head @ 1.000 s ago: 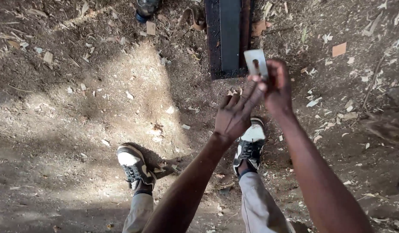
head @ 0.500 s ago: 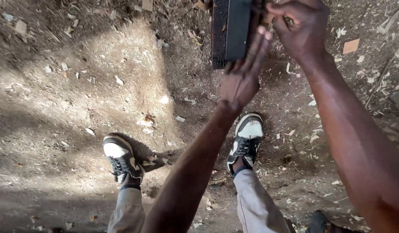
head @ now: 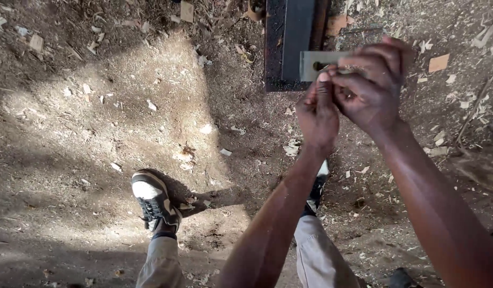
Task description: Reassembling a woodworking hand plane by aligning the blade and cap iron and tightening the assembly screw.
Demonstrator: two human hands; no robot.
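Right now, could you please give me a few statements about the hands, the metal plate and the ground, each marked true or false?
1. Both hands hold one flat metal plate. True: the left hand and the right hand meet on it.
2. The plate is solid, with no opening. False: a slot-shaped hole shows near its free end.
3. The ground is bare concrete. False: it is dirt strewn with wood chips and shavings.
4. A dark block lies on the ground beyond the hands. True.
5. The person is barefoot. False: a black and white shoe shows on the left foot.
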